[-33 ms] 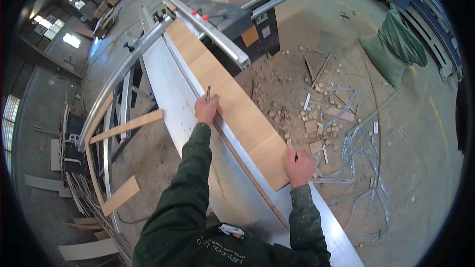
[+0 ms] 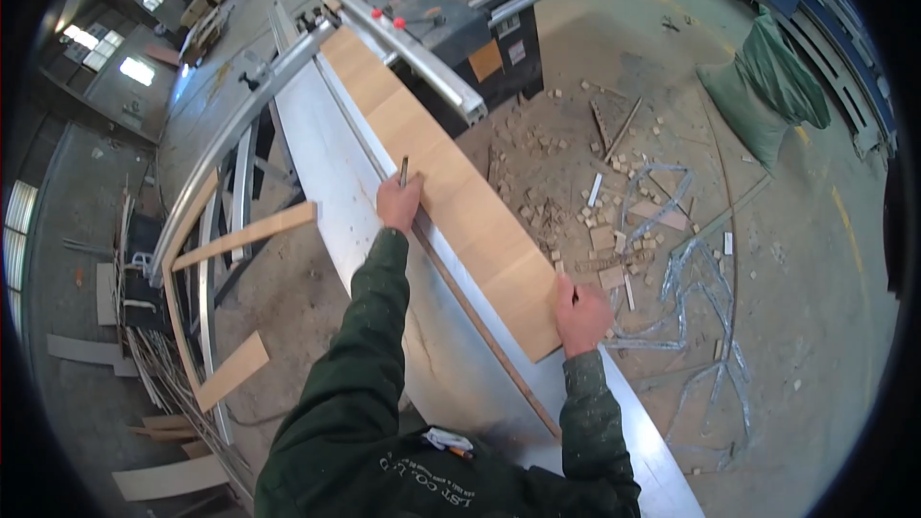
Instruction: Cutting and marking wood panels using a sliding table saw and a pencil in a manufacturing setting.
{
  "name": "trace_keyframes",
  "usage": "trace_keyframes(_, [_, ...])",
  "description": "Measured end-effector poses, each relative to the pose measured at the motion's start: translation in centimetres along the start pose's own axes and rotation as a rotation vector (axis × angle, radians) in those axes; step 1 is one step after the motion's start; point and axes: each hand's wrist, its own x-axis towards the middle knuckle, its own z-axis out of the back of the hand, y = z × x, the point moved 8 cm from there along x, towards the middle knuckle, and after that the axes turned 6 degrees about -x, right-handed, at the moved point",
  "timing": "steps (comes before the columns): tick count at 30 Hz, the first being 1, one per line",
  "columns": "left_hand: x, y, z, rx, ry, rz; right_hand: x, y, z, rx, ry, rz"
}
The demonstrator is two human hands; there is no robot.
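A long, pale wooden board (image 2: 451,201) lies on the silvery sliding table (image 2: 336,173) of a panel saw, running from far left to near right. My left hand (image 2: 398,201) is closed at the board's left edge, around a short dark rod (image 2: 404,169) that sticks up from the fingers. At the near right end of the board, my right hand (image 2: 583,317) is closed on its edge. The underside of that grip is hidden. A brown strip (image 2: 470,321) runs along the table, left of the board.
The saw's metal fence (image 2: 413,48) with red knobs and dark body (image 2: 513,62) stand ahead. Wood offcuts (image 2: 600,237) and clear plastic strips (image 2: 681,293) litter the right floor. A green sack (image 2: 763,101) slumps beyond. Left are a metal frame (image 2: 206,269) and a wooden piece (image 2: 235,371).
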Motion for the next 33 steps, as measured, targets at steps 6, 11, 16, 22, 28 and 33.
trace_keyframes(6, [1.1,-0.9,-0.5,0.032,0.033,-0.035,0.9,0.1,-0.5,0.013,0.001,0.0])
trace_keyframes(11, [2.5,0.2,-0.6,0.044,0.043,0.003,1.5,0.6,-1.4,0.051,-0.004,-0.017])
trace_keyframes(16, [2.1,1.3,-0.5,0.083,0.052,0.033,0.9,0.3,-1.6,0.049,0.016,-0.037])
trace_keyframes(22, [1.3,0.3,-0.1,0.047,0.045,0.03,0.7,0.6,-0.8,0.013,-0.021,0.015])
trace_keyframes(28, [-0.5,0.5,0.1,0.014,0.025,0.05,-0.7,0.4,0.1,-0.014,-0.045,0.059])
trace_keyframes(33, [-1.1,1.3,-1.5,0.024,0.075,0.08,-2.1,-0.8,0.3,-0.062,-0.051,0.005])
